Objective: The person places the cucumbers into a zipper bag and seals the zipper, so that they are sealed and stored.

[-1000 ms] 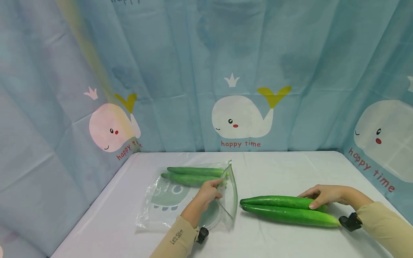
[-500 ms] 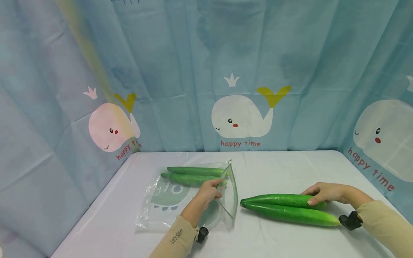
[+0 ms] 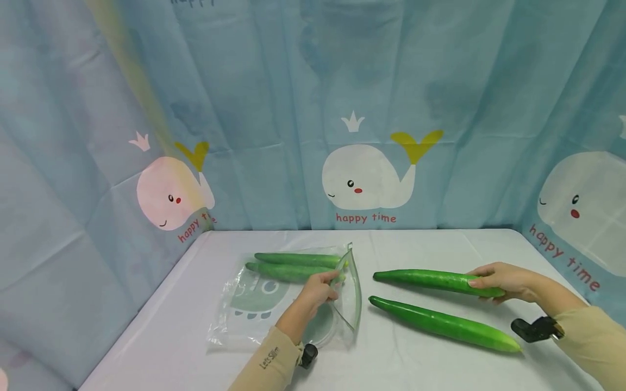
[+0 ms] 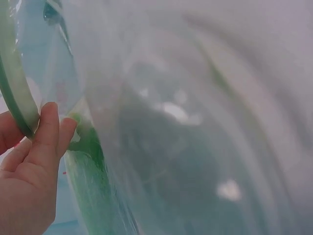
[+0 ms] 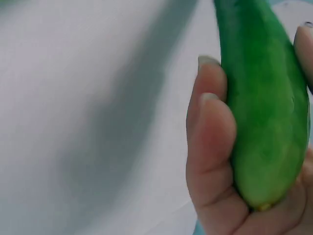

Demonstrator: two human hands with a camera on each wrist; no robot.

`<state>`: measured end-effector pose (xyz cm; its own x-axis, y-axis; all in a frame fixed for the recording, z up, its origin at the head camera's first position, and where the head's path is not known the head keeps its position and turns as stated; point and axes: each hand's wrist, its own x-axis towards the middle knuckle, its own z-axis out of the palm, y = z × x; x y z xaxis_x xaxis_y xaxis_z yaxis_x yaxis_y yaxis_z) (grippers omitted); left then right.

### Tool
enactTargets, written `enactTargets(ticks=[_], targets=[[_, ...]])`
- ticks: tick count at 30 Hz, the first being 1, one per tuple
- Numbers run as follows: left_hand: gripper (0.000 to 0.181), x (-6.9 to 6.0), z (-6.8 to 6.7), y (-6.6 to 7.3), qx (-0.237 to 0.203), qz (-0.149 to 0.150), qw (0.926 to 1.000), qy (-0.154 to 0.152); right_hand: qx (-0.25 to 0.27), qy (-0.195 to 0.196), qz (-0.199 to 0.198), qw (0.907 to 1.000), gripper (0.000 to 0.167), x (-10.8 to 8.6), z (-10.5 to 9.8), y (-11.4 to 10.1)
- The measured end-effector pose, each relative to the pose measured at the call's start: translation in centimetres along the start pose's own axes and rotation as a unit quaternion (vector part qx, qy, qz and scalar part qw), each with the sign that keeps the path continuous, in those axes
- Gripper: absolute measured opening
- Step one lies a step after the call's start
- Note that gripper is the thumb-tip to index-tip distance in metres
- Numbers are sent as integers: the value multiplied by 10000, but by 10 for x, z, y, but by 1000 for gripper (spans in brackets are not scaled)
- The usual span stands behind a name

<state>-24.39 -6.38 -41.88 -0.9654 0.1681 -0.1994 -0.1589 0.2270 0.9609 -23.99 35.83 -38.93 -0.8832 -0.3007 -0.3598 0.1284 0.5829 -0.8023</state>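
My left hand [image 3: 315, 293] pinches the rim of a clear zip bag [image 3: 225, 326] by its opening, which faces right; in the left wrist view the fingers hold the green edge strip [image 4: 14, 93]. Two cucumbers [image 3: 288, 271] lie inside the bag toward its far side. My right hand [image 3: 508, 281] grips a cucumber [image 3: 425, 278] near its right end; the right wrist view shows fingers curled round this cucumber [image 5: 264, 107], its shadow on the cloth. Another cucumber [image 3: 440, 323] lies on the table nearer me, apart from the held one.
A white cloth covers the table [image 3: 195, 282]. Behind it and at the sides hangs a blue curtain [image 3: 264, 184] with whale prints. Black wrist cameras sit by the left sleeve [image 3: 269, 361] and the right sleeve [image 3: 587, 336].
My right hand has lifted the far cucumber up and away from the one beside it, opening a gap between them. The nearer cucumber has tilted slightly. My left hand and the bag have hardly moved.
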Motion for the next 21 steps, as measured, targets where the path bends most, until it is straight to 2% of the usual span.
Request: enactTargets(ticks=[8,10,15,21], targets=[[58,1,1,-2,-15,-33,10000,4,1156,-103,-125,9932,49,-7,-4,0],[58,2,1,-3,1,-49,10000,17,1436,-184,-198,9893,45,-8,-4,-3],[58,2,1,-4,-3,-58,10000,39,2093,-333,-453,9762,21,-13,-2,-13],[58,0,0,-1,-26,-74,9999,116,2599,-467,-724,9618,22,-17,5,-24]])
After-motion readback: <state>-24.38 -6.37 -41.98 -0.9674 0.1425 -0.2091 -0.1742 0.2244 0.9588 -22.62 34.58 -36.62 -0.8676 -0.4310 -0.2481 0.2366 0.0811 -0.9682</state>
